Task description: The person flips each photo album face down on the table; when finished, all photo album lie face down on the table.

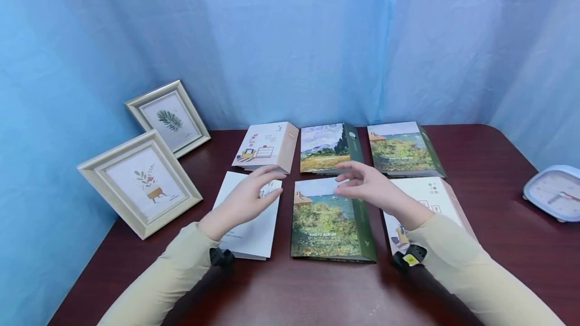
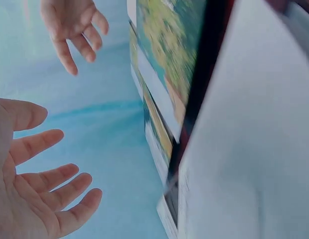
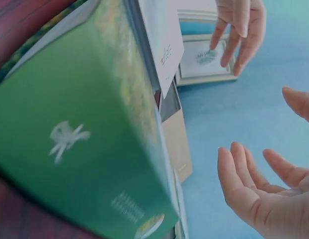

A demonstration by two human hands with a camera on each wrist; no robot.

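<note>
Both hands hover over a front row of photo albums, holding nothing. My left hand [image 1: 244,194], fingers loosely bent and spread, hangs above the white album [image 1: 254,233] at front left and partly covers it. Over the top right of the front middle album [image 1: 326,218], with its painted seaside garden cover and green spine, is my right hand [image 1: 376,187]. Its fingers are relaxed and slightly bent. The right forearm overlaps a white illustrated album [image 1: 439,195] at front right. In the right wrist view, the green spine [image 3: 70,144] fills the left side.
Behind lie a white illustrated album [image 1: 259,146], a wheat-field album [image 1: 323,146] and another garden album [image 1: 401,147]. Two picture frames [image 1: 146,225] [image 1: 199,135] stand at left. A pale blue clock [image 1: 555,192] sits at the right edge. Blue curtain [image 1: 281,44] closes off the back.
</note>
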